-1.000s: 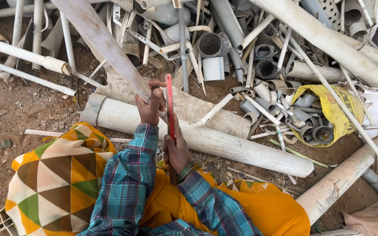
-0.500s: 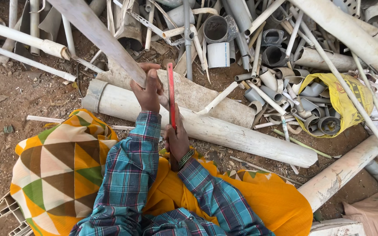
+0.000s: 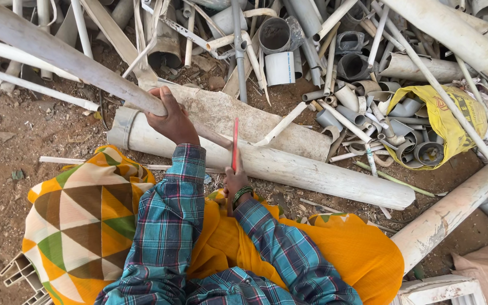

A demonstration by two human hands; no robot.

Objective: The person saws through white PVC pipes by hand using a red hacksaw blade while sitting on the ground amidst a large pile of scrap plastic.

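Pipe (image 3: 57, 53), long and dirty white, slants across a thick pipe (image 3: 289, 169) on the dirt; left hand (image 3: 170, 116) clamps it; right hand (image 3: 235, 183) grips a red blade (image 3: 235, 144) upright; steady strokes and a firm hold seem wise; scrap fittings (image 3: 357, 62) and a yellow sack (image 3: 441, 118) crowd close.

I'm seeing a scrap heap of white plastic pipes (image 3: 334, 62) lying crossed over bare brown dirt (image 3: 7, 169). A yellow sack (image 3: 450, 121) is sitting right of centre, spilling grey pipe elbows and fittings (image 3: 393, 133). A short white pipe offcut (image 3: 280, 68) is standing near a dark open pipe socket (image 3: 274, 35) at the top. A thick dirty pipe (image 3: 453, 212) is slanting down at lower right. Orange cloth (image 3: 351, 248) and a triangle-patterned cloth (image 3: 86, 214) are covering the foreground. A white slotted frame piece (image 3: 21, 271) is poking out bottom left.
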